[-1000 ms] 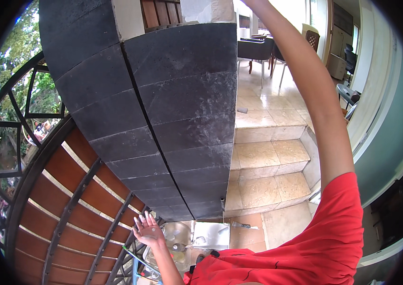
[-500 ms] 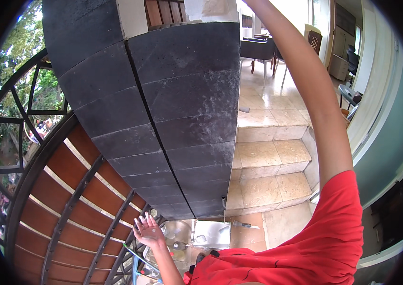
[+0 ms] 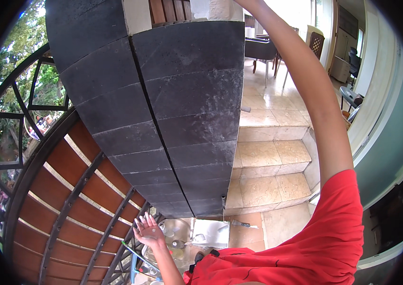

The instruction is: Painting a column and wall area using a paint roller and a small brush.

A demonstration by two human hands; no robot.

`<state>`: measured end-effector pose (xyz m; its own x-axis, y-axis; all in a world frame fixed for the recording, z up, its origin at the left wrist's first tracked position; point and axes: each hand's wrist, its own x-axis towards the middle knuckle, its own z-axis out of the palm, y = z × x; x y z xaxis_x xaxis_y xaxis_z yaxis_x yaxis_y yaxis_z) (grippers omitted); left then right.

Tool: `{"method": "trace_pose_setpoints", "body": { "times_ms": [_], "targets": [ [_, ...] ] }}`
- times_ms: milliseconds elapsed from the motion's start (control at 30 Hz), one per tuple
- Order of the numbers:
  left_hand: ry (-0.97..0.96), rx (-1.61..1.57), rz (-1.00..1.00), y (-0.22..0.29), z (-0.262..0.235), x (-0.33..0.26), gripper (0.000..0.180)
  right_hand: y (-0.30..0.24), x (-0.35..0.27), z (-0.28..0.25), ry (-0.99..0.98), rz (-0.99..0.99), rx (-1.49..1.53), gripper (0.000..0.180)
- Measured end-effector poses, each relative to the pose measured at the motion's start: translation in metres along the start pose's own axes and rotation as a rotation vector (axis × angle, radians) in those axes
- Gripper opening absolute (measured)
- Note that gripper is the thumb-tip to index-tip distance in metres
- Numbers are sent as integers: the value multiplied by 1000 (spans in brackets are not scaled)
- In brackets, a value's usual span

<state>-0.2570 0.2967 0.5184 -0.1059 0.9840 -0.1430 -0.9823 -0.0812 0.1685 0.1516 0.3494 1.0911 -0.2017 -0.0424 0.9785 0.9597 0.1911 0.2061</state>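
Note:
My left hand [image 3: 149, 230] is held low, palm up with its fingers apart. Pale residue coats the fingertips, and a small whitish smear lies on the palm. My right arm [image 3: 322, 109] stretches up past the right side of a tall pillar [image 3: 187, 99] faced with dark grey tiles. The hand at its end is cut off by the upper edge, so what it touches is hidden. White powdery marks spread over the pillar's right-hand tiles, and a dark vertical gap runs between the two tile columns. Above the tiles is a rough whitish patch [image 3: 218, 8].
Beige stone steps [image 3: 272, 156] rise at the right toward chairs [image 3: 260, 49]. At the left stands a gate [image 3: 82, 175] of brown slats and black metal. Below the pillar lie a white tray [image 3: 211, 233], a brush-like tool [image 3: 241, 223] and several containers [image 3: 175, 230].
The view has shifted slightly, so the pillar sits a little farther right in it. My right wrist has moved slightly left at the upper edge. My left hand keeps its palm-up pose.

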Motion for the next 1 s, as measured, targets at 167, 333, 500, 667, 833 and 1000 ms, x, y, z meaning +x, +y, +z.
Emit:
{"method": "trace_pose_setpoints", "body": {
  "times_ms": [167,333,500,667,833,1000],
  "targets": [
    [-15,-2,10,3,-6,4,44,-15,8,-14,94,96,32,41],
    [10,-9,10,2,2,0,39,-21,15,-21,67,91,-9,42],
    [-8,-12,-8,1,-2,2,38,-35,7,-9,17,42,5,39],
    [19,-16,6,2,0,1,38,-47,-4,4,-71,49,-1,37],
    [34,-33,21,6,0,2,37,-47,2,6,-49,19,-20,37],
    [36,-31,17,5,-4,3,36,-39,22,0,81,36,8,39]
  ]
}}
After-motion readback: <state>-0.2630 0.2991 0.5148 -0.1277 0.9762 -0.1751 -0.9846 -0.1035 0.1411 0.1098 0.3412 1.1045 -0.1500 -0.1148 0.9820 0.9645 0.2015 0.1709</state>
